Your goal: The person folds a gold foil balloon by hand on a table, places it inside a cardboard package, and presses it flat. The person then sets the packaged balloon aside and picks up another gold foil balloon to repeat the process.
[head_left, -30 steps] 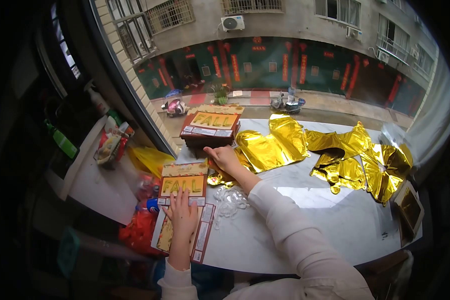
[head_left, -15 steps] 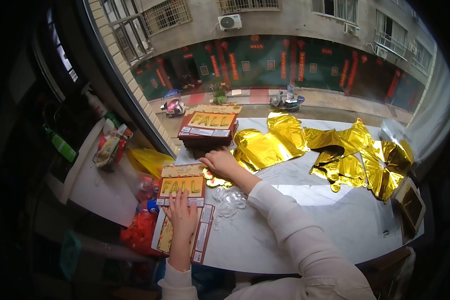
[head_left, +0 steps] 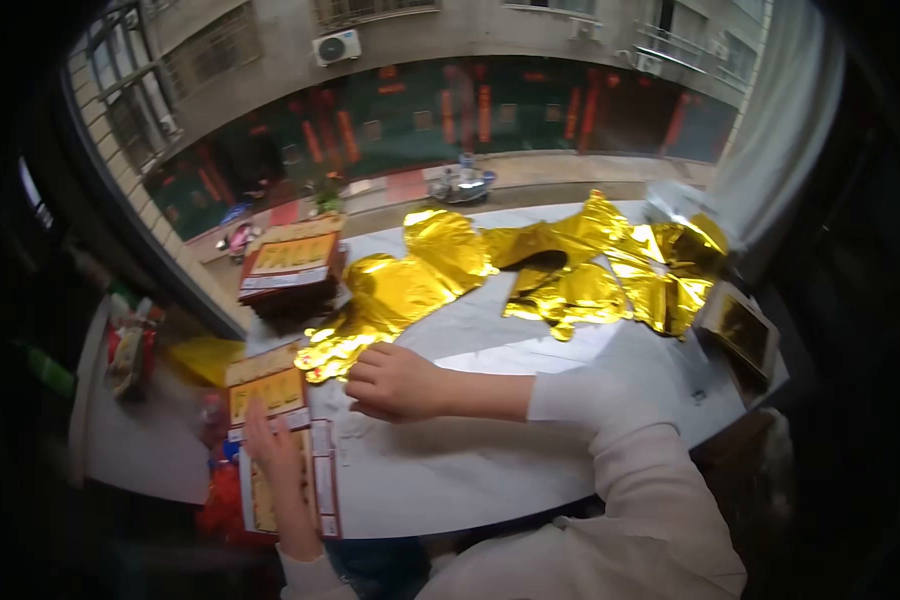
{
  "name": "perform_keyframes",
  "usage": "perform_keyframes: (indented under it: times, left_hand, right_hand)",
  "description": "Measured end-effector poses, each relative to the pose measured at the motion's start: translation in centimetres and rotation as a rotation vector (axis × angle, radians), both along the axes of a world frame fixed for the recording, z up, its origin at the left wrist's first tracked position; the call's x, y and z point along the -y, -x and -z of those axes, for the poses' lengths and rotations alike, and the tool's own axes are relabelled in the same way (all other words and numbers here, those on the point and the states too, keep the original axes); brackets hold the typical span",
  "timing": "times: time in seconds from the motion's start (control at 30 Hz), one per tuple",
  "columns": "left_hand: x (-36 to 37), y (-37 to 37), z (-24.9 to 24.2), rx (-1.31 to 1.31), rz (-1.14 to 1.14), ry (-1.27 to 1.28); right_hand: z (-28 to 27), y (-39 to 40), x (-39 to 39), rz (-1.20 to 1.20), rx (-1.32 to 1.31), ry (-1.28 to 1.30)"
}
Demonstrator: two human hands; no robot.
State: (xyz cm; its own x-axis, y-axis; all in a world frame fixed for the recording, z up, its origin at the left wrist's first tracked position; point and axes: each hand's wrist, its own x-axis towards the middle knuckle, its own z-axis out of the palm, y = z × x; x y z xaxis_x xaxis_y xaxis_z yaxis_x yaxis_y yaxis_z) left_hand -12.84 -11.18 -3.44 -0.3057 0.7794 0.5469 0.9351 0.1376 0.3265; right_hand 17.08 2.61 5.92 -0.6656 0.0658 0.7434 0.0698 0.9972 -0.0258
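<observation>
My left hand [head_left: 275,458] lies flat, fingers apart, on an opened cardboard package [head_left: 270,385] printed with gold letters, at the table's left edge. My right hand [head_left: 395,382] rests on the white marble table [head_left: 470,480] with its fingers curled. Its knuckles are beside a small crumpled gold foil piece [head_left: 328,350]. The blur hides whether it grips anything. A stack of the same packages [head_left: 290,265] stands further back on the left. Flat gold foil balloons [head_left: 420,270] spread across the far side of the table.
More gold foil balloons [head_left: 590,270] cover the back right. A small open box [head_left: 745,335] sits at the right edge. A yellow bag [head_left: 205,358], a red bag [head_left: 220,505] and a cluttered ledge [head_left: 130,350] lie left of the table. A window runs behind.
My right hand has pulled back from the package stack toward me and curled over where the clear plastic pieces lay. The camera has swung right. My left hand stays on the package.
</observation>
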Motion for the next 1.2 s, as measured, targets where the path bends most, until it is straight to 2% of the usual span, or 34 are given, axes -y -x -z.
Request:
perform_keyframes:
  times: [0.07,0.13,0.23,0.27,0.33,0.37,0.43,0.47,0.53,0.67,0.73,0.9,1.03,1.2]
  left_hand:
    - [-0.2,-0.3,-0.8,0.067,0.029,-0.024]
    - [-0.3,-0.1,-1.0,0.122,0.044,-0.047]
    - [-0.4,0.2,-1.0,0.141,0.06,-0.111]
    - [-0.5,0.5,-1.1,0.075,0.03,-0.104]
    - [-0.4,-0.3,-1.9,-0.004,-0.02,-0.08]
    - [-0.3,-1.0,-2.5,0.002,-0.026,-0.079]
    - [-0.2,-3.1,-4.5,-0.143,-0.131,0.091]
    - [-0.1,-4.2,-5.6,-0.163,-0.084,0.105]
    - [0.3,-8.8,-10.1,-0.124,-0.024,0.202]
    - [-0.1,-19.0,-14.4,-0.144,0.249,0.406]
    - [-0.7,-24.3,-15.1,-0.134,0.486,0.451]
    - [-4.0,-36.8,-11.9,-0.19,0.875,0.482]
    - [-8.3,-45.1,-7.6,-0.157,1.023,0.387]
    - [-8.8,-50.6,-7.0,-0.115,1.095,0.271]
  right_hand:
    - [-0.2,-6.4,1.3,0.04,0.139,0.058]
    - [-0.2,-13.0,1.9,0.182,0.148,0.198]
    - [0.5,-22.6,1.9,0.507,0.127,0.396]
    - [0.4,-25.5,2.0,0.643,0.134,0.455]
    - [0.6,-30.2,2.4,0.935,0.17,0.452]
    - [0.6,-32.2,2.3,1.073,0.308,0.551]
    - [0.8,-35.5,1.6,1.176,0.351,0.508]
    - [1.1,-36.6,1.1,1.169,0.363,0.503]
    - [1.4,-38.2,0.3,1.347,0.526,0.57]
    - [1.6,-40.1,-1.4,1.254,0.756,0.5]
    - [0.2,-39.7,-1.4,1.191,0.823,0.452]
    - [-0.1,-40.2,-3.0,1.119,1.0,0.407]
    - [1.9,-40.5,-3.8,1.099,0.953,0.332]
    - [3.3,-42.5,-4.9,1.146,0.753,0.3]
